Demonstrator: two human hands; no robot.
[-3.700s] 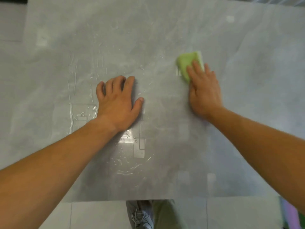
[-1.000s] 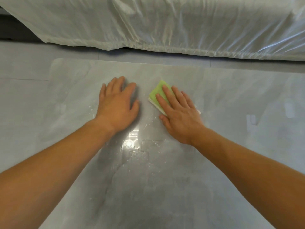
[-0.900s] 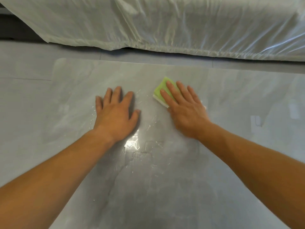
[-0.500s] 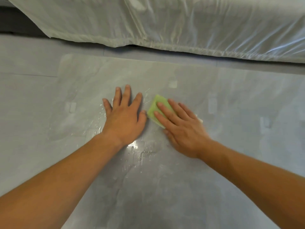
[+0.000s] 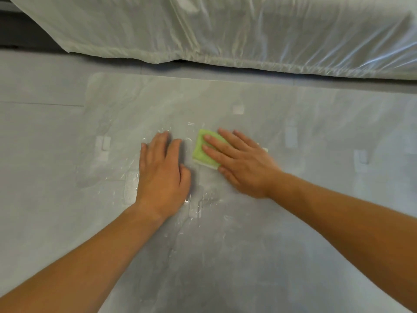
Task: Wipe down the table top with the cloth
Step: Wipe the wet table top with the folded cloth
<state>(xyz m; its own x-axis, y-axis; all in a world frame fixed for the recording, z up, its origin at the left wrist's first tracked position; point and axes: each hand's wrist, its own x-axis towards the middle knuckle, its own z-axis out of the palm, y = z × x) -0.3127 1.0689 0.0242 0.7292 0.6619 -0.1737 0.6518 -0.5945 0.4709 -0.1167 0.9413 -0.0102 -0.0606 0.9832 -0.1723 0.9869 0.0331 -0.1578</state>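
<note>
A folded green cloth [image 5: 201, 148] lies flat on the glossy grey table top [image 5: 248, 256]. My right hand [image 5: 242, 162] presses down on it with fingers spread, covering its right part. Just left of the cloth, my left hand [image 5: 163, 175] rests palm down on the wet surface, holding nothing. Water streaks and droplets [image 5: 196, 206] shine between and below the two hands.
Beyond the table's far edge [image 5: 203, 79] stands a large piece of furniture wrapped in translucent white plastic sheeting [image 5: 225, 30]. Grey floor tiles [image 5: 38, 91] show to the left of the table's rounded far-left corner.
The view shifted slightly. My right hand slid the cloth a little, staying close beside my left hand, which remains planted on the table.
</note>
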